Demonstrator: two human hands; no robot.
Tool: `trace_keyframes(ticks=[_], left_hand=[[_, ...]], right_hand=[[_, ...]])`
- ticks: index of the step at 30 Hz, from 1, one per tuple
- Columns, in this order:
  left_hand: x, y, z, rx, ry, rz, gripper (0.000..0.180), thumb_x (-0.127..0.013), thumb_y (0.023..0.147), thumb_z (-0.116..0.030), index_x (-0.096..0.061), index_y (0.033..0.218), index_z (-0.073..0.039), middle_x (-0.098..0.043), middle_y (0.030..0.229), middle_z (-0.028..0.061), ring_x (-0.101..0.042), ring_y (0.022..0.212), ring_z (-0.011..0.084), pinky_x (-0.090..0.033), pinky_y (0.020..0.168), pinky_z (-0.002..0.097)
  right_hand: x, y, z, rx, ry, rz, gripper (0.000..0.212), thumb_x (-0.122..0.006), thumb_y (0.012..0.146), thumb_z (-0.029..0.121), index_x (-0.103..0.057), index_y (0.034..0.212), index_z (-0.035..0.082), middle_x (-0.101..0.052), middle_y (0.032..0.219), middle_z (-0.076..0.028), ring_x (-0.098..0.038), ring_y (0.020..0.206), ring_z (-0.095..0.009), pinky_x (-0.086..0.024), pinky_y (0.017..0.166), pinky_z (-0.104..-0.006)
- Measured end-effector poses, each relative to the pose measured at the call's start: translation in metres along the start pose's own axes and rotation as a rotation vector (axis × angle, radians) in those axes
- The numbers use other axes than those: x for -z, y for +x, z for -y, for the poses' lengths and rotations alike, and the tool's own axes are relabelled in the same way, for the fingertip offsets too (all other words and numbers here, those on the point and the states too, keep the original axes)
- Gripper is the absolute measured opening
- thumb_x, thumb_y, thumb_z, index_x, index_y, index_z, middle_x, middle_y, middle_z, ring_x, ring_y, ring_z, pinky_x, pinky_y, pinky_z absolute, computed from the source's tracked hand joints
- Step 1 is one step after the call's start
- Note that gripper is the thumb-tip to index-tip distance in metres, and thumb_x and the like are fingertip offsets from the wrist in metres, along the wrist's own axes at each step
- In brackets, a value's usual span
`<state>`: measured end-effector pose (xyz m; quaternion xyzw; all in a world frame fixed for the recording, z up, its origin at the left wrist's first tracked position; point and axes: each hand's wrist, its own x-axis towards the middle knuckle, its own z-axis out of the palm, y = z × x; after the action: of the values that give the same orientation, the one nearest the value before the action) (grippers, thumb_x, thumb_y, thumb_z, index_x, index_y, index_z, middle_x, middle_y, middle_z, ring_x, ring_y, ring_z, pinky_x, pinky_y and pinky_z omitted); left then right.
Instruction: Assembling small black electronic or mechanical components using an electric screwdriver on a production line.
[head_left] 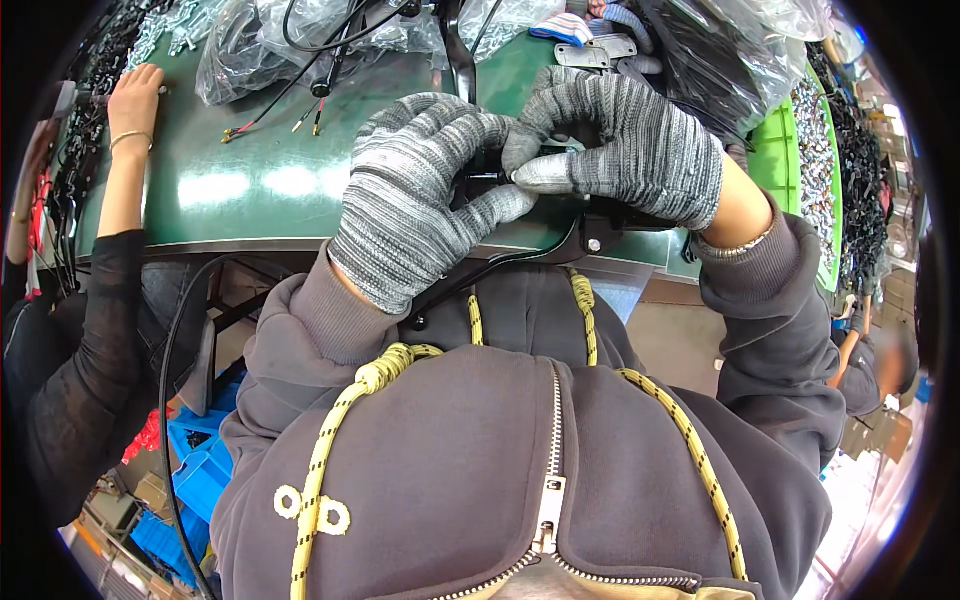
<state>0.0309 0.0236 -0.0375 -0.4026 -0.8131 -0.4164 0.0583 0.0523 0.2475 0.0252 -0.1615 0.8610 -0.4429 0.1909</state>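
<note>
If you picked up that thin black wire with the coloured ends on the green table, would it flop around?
Probably yes. The thin black wire lies in loose curves on the green table, so it likely droops when lifted. It looks slender, so likely light. Pushed, it would probably bend and slide rather than roll.

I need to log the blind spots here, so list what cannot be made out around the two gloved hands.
- Head view: the black part is mostly covered by the left hand and right hand, so its shape is unclear.
- Where the black cable joins is hidden by the left glove.
- The small pieces in the green bin are too small and bent by the rim.
</note>
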Motion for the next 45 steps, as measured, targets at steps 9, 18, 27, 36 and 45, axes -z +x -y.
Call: trace_keyframes(ticks=[9, 18, 27, 36, 45], left_hand=[[0.002, 0.002, -0.003, 0.012, -0.072, -0.015, 0.045, -0.088, 0.067, -0.023, -0.070, 0.104, -0.004, -0.068, 0.098, 0.0137, -0.065, 0.092, 0.0334, -0.052, 0.084, 0.0433], [0.003, 0.002, -0.008, 0.007, -0.029, -0.034, 0.041, -0.087, 0.069, -0.022, -0.071, 0.101, -0.003, -0.069, 0.098, 0.0144, -0.065, 0.091, 0.0333, -0.051, 0.084, 0.0433], [0.004, 0.002, -0.009, 0.022, -0.042, 0.006, 0.042, -0.085, 0.071, -0.027, -0.071, 0.105, -0.006, -0.069, 0.097, 0.0116, -0.064, 0.091, 0.0318, -0.049, 0.085, 0.0428], [0.006, 0.011, -0.004, -0.057, 0.173, -0.145, 0.043, -0.084, 0.074, -0.032, -0.072, 0.107, -0.009, -0.070, 0.096, 0.0107, -0.064, 0.094, 0.0322, -0.047, 0.091, 0.0459], [0.009, 0.024, 0.010, -0.057, 0.148, -0.087, 0.040, -0.084, 0.074, -0.029, -0.072, 0.106, -0.007, -0.070, 0.099, 0.0125, -0.064, 0.095, 0.0320, -0.047, 0.093, 0.0454]], right_hand=[[-0.009, 0.001, 0.020, -0.360, 0.292, -0.080, 0.020, -0.081, 0.083, 0.015, -0.072, 0.096, 0.004, -0.066, 0.078, 0.000, -0.061, 0.076, -0.008, -0.050, 0.069, -0.0227], [0.046, 0.037, 0.016, -0.049, -0.052, -0.304, 0.023, -0.076, 0.087, 0.017, -0.069, 0.105, 0.004, -0.069, 0.097, -0.003, -0.063, 0.090, -0.012, -0.052, 0.082, -0.0293], [0.086, 0.229, -0.090, -0.426, -0.865, -0.025, 0.026, -0.074, 0.088, 0.017, -0.068, 0.111, 0.006, -0.071, 0.099, -0.007, -0.067, 0.089, -0.018, -0.053, 0.082, -0.0309], [0.090, 0.257, -0.116, -0.103, -0.854, 0.083, 0.023, -0.071, 0.086, 0.016, -0.071, 0.108, 0.007, -0.072, 0.102, -0.009, -0.068, 0.092, -0.021, -0.054, 0.082, -0.0330], [0.094, 0.243, -0.121, -0.058, -0.923, 0.068, 0.022, -0.068, 0.085, 0.014, -0.073, 0.105, 0.008, -0.072, 0.104, -0.011, -0.069, 0.095, -0.024, -0.055, 0.082, -0.0352]])
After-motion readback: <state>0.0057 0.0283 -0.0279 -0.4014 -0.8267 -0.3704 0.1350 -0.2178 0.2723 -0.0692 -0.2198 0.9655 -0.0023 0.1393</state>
